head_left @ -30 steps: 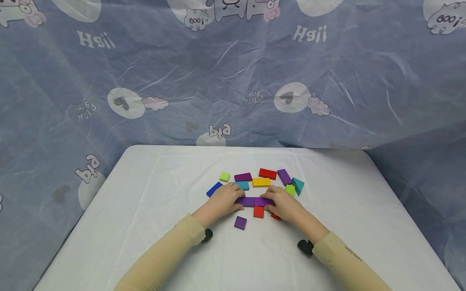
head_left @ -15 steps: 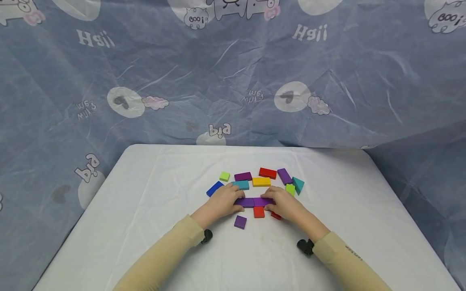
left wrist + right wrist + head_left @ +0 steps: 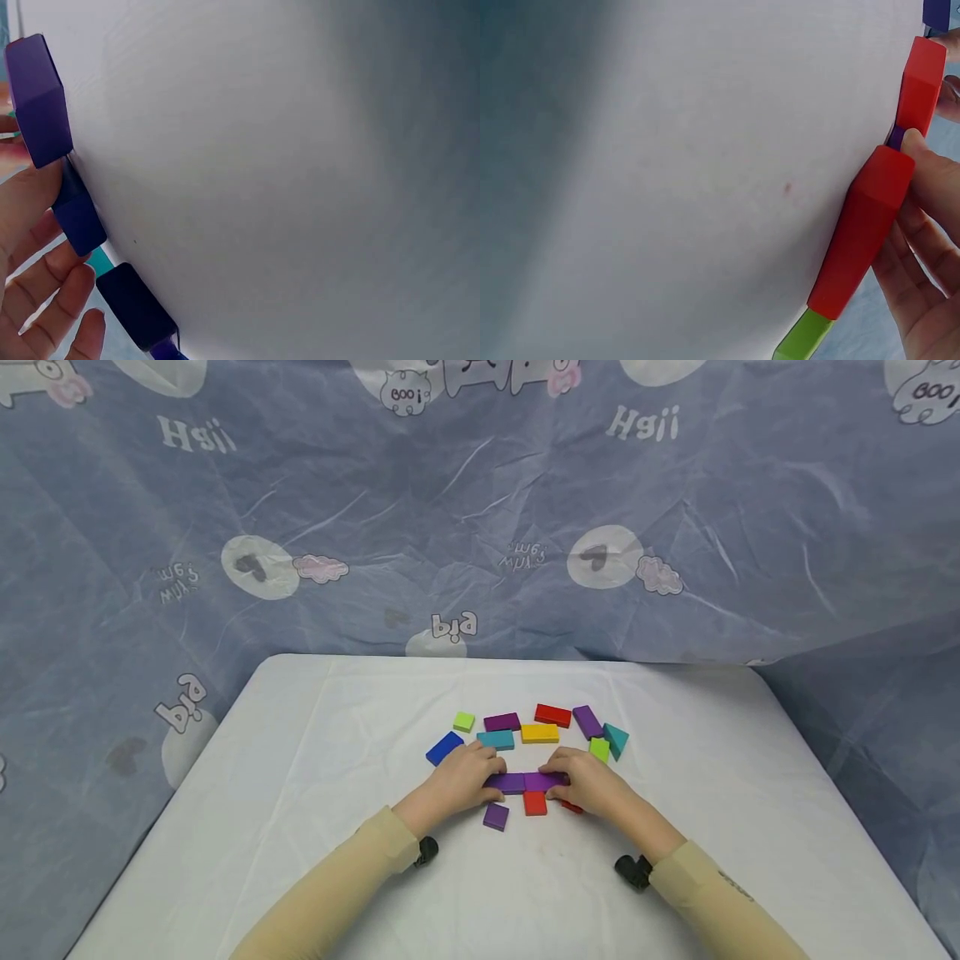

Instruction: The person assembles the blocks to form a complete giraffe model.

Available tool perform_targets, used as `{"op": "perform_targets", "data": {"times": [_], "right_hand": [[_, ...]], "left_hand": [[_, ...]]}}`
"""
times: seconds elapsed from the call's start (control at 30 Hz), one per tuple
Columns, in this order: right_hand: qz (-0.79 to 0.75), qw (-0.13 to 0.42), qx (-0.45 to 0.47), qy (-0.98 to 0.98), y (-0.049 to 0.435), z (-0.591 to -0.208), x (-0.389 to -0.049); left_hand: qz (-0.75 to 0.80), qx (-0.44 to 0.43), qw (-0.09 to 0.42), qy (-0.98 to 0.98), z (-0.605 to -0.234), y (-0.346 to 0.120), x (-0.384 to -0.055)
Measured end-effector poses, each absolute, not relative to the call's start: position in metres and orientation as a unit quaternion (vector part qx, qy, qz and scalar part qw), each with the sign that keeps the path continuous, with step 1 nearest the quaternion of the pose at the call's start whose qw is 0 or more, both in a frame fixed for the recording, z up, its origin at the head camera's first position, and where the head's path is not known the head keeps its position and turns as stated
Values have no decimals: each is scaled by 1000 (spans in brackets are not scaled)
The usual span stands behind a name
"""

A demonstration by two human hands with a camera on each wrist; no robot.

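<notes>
Two purple blocks lie end to end in the middle of the table in the head view. My left hand [image 3: 459, 778] pinches the left purple block [image 3: 506, 784] at its outer end, thumb in front and fingers behind. At the other end, my right hand [image 3: 592, 778] pinches the right purple block [image 3: 542, 782] the same way. A red square block [image 3: 535, 803] touches the near side of the right one. Another red block [image 3: 862, 232] sits beside my right thumb, mostly hidden in the head view. Close to my left thumb lies a small purple block [image 3: 496, 817].
Behind the hands lie a blue block [image 3: 444, 748], a teal block [image 3: 496, 740], a yellow block [image 3: 540, 734], a magenta block [image 3: 502, 722], a red block [image 3: 552, 716], a purple block [image 3: 587, 722], a teal triangle [image 3: 616, 741] and green blocks [image 3: 598, 749]. A patterned cloth hangs beyond the white table [image 3: 337, 727].
Both hands have drawn the joined purple blocks slightly toward the person. The red square block has shifted the same way, and the gap to the small purple block has narrowed.
</notes>
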State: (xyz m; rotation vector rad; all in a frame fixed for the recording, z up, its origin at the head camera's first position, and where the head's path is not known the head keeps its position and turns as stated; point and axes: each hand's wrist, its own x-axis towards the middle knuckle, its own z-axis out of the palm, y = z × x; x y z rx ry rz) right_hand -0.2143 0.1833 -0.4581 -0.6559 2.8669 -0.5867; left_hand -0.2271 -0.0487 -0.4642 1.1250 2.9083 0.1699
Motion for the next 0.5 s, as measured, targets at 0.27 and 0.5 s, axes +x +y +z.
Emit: {"op": "perform_targets", "data": {"times": [0.27, 0.5], "right_hand": [[-196, 82, -216, 953, 185, -457, -210], [-194, 84, -222, 952, 187, -456, -204]], "left_hand": [[45, 366, 12, 930, -467, -47, -225], [49, 379, 11, 924, -467, -47, -219]]}}
